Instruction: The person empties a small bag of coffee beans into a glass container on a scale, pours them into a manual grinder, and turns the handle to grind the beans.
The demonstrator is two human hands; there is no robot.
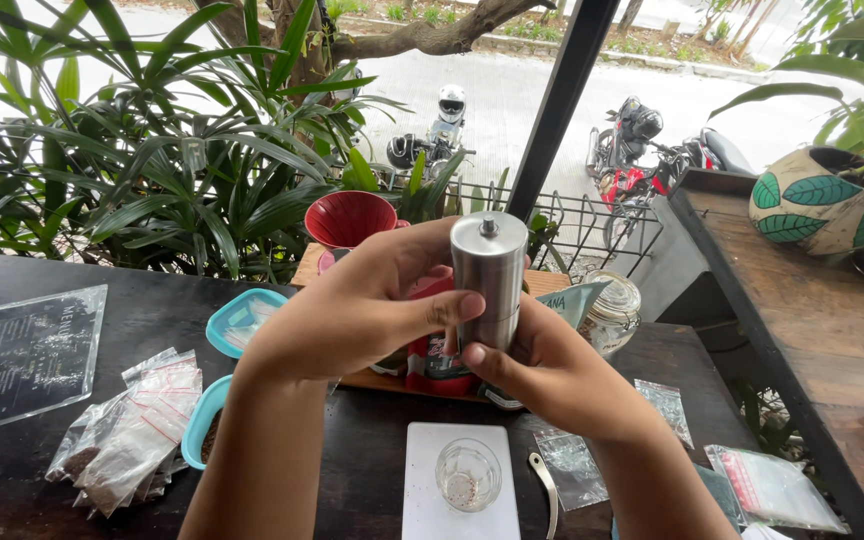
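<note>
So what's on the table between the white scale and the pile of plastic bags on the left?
Only a teal container, partly behind the left forearm, in the head view.

At the centre of the frame we see the grinder upright between the left hand and the right hand, above the counter. Below it, at the bottom centre, a glass cup stands on a scale, with a handle just to its right and plastic bags well to the lower left beside two tubs. Behind the hands sit a funnel and a jar, and a plant pot rests on a side table at the upper right.
</note>
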